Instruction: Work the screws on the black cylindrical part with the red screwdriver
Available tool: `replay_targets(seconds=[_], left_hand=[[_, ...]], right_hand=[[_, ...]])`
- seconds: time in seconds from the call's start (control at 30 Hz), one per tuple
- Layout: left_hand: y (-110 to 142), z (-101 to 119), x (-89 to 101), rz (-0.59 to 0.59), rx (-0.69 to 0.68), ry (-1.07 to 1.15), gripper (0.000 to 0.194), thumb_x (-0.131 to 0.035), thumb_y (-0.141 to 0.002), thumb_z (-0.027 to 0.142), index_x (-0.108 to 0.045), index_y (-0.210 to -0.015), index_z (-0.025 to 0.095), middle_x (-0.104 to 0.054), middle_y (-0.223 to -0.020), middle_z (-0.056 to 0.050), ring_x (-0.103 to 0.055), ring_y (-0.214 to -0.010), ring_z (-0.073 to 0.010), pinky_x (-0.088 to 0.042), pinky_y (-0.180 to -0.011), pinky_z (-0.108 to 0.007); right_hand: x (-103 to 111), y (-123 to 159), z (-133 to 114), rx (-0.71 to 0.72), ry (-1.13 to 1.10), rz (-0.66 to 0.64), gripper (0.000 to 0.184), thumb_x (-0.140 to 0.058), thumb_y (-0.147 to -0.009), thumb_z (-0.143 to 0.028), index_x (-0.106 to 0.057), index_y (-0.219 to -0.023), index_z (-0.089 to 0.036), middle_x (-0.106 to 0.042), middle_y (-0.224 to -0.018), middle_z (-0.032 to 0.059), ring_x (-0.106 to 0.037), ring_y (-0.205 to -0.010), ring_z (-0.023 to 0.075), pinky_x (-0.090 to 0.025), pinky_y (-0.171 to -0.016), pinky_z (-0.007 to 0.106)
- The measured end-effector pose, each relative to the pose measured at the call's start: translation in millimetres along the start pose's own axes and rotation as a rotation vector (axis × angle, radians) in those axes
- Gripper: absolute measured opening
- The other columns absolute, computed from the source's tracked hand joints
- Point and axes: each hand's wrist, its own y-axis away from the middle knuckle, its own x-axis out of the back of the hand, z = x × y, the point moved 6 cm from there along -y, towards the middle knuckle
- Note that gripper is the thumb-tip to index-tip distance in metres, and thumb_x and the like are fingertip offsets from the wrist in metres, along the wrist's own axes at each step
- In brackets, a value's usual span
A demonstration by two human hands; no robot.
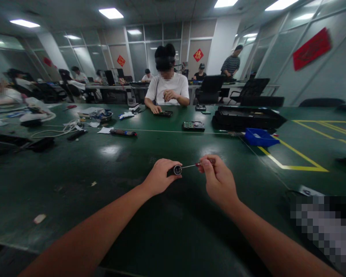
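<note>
My left hand (161,176) is closed around a small black cylindrical object (177,169). Its round end, with a pale ring, faces me; its exact kind is unclear. A screwdriver (197,164) with a dark reddish handle sits in the grip of my right hand (217,177), thumb and fingers wrapped round the handle. The thin metal shaft points left, and its tip reaches the rim of the cylinder; whether it touches I cannot tell. Both hands are held over the middle of the green table (150,238).
Across the table a person (167,86) works on a hard drive (165,113). Another hard drive (193,125), a black tray (248,118) and a blue bin (260,137) stand ahead to the right. A screwdriver-like tool (123,132) and cables (60,130) lie left.
</note>
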Motion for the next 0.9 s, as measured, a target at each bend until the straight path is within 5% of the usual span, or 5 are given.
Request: replay_targets(seconds=[0.53,0.9], left_hand=[[0,-8,-3.6,-0.032,0.029,-0.059,0.039,-0.075,-0.082,0.034,-0.066,-0.119,0.027,-0.07,-0.111,-0.003,-0.06,-0.106,-0.0228,-0.039,-0.098,-0.041],[-1,-12,-0.7,-0.03,0.123,-0.035,0.038,-0.068,-0.086,0.041,-0.064,-0.121,0.024,-0.069,-0.109,-0.004,-0.06,-0.101,-0.0241,-0.045,-0.092,-0.04]], right_hand=[[-4,-2,-13,0.111,0.203,-0.139,0.018,-0.041,-0.1,-0.031,-0.055,-0.1,-0.019,-0.07,-0.086,0.0054,-0.067,-0.075,0.0186,-0.046,-0.068,0.03],[-3,-5,-8,0.125,0.28,-0.124,0.018,-0.043,-0.1,-0.031,-0.057,-0.099,-0.019,-0.068,-0.084,0.0051,-0.065,-0.074,0.0186,-0.044,-0.067,0.03]])
